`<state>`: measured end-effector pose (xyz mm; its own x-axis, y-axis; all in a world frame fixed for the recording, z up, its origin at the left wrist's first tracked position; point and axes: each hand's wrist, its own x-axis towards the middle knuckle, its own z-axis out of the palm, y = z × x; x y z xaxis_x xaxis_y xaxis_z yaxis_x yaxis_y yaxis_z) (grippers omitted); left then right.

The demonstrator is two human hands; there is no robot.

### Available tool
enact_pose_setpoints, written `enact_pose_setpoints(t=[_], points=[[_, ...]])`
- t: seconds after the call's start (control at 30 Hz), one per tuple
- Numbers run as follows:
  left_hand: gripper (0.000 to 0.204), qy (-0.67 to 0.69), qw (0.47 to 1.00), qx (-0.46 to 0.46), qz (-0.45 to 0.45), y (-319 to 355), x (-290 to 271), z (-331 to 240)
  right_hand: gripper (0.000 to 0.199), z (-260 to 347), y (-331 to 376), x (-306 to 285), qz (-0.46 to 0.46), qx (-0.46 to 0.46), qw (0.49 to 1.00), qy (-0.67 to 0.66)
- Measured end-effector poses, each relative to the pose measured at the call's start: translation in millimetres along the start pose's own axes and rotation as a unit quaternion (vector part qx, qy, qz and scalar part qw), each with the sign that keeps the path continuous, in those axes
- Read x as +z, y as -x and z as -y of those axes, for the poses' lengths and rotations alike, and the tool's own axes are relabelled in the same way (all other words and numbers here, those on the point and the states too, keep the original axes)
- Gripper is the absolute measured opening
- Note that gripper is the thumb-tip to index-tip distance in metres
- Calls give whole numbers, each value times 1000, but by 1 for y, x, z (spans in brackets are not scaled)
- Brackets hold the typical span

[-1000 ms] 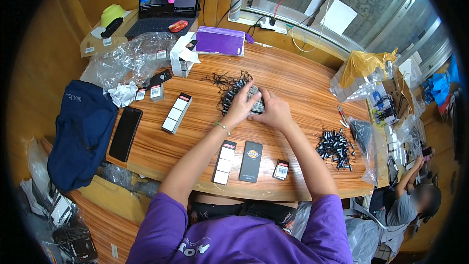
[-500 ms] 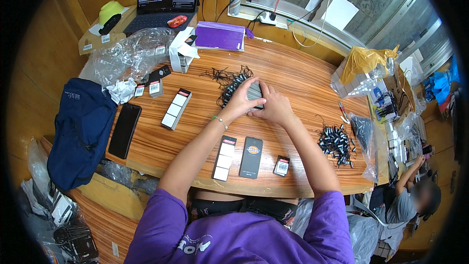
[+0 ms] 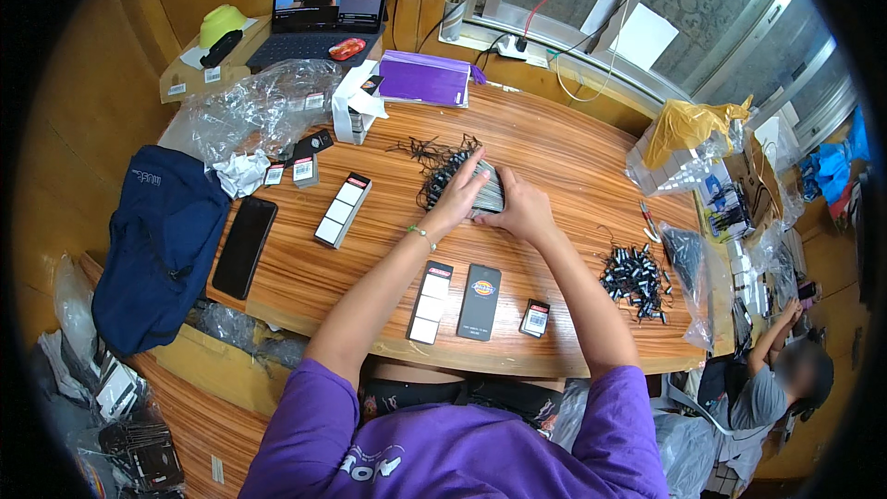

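Between my two hands, over the far middle of the wooden table, is a thick stack of cards or tags [image 3: 490,191], seen along its pale edges. My left hand [image 3: 453,203] presses its left side with fingers lying along it. My right hand [image 3: 523,209] grips the right side, thumb toward me. Just left of the stack lies a tangle of black tag strings [image 3: 441,164], partly behind my left hand. Nearer to me lie a long tag with white stickers [image 3: 431,303], a dark grey hang tag [image 3: 479,303] and a small barcode tag [image 3: 535,318].
A stickered tag stack [image 3: 343,210] and a black phone [image 3: 246,249] lie left, beside a navy bag [image 3: 157,249]. A second string pile [image 3: 636,282] and snips [image 3: 650,222] lie right. A laptop [image 3: 323,14] and purple packet [image 3: 423,79] stand behind. Another person [image 3: 762,388] sits far right.
My left thumb has come up off the front of the stack, and more of its edges show between my hands. The whole view has shifted slightly.
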<state>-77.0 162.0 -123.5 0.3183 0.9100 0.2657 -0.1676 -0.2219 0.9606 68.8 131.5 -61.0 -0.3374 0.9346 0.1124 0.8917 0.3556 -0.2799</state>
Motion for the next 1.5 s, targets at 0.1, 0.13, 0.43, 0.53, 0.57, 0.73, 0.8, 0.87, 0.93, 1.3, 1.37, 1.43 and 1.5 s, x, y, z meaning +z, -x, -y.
enact_pose_setpoints(t=[0.1, 0.13, 0.43, 0.53, 0.57, 0.73, 0.8, 0.87, 0.93, 1.3, 1.37, 1.43, 1.5], points=[[55, -38, 999, -6, -8, 5, 1, 4, 80, -4, -3, 5, 22, -12, 1000, 19], [54, -75, 997, -17, -5, 5, 3, 4, 80, -5, -3, 6, 28, -10, 999, 27], [49, 27, 999, -28, -26, -12, -2, -3, 78, -1, -6, 5, 55, -3, 998, 43], [45, -277, 960, 14, -25, -7, 11, 5, 86, -5, -3, 8, 36, -15, 998, 42], [45, -266, 964, 12, -24, -10, 9, 7, 87, -4, -3, 6, 14, -29, 999, 39], [46, -133, 991, -9, -32, -12, 1, 11, 90, 1, -8, 8, 5, -22, 999, 33], [48, -129, 989, 20, -72, -8, -6, -1, 86, 4, -12, 0, 53, -5, 998, 25], [48, -79, 985, 69, -140, -4, -13, -24, 84, 4, -13, -17, 76, -13, 994, 74], [46, -41, 970, 110, -211, 0, -31, -26, 81, 9, -20, -34, 70, -87, 986, 123], [38, -51, 973, 183, -134, 12, -2, -86, 73, 77, -46, -178, 127, -351, 791, 485], [39, -21, 974, 198, -112, 4, 5, -81, 76, 87, -44, -189, 137, -349, 778, 504], [42, -23, 974, 206, -93, 0, 9, -78, 81, 98, -41, -198, 156, -328, 775, 517], [43, -66, 977, 172, -103, -1, 5, -84, 78, 99, -39, -202, 151, -326, 778, 516]])
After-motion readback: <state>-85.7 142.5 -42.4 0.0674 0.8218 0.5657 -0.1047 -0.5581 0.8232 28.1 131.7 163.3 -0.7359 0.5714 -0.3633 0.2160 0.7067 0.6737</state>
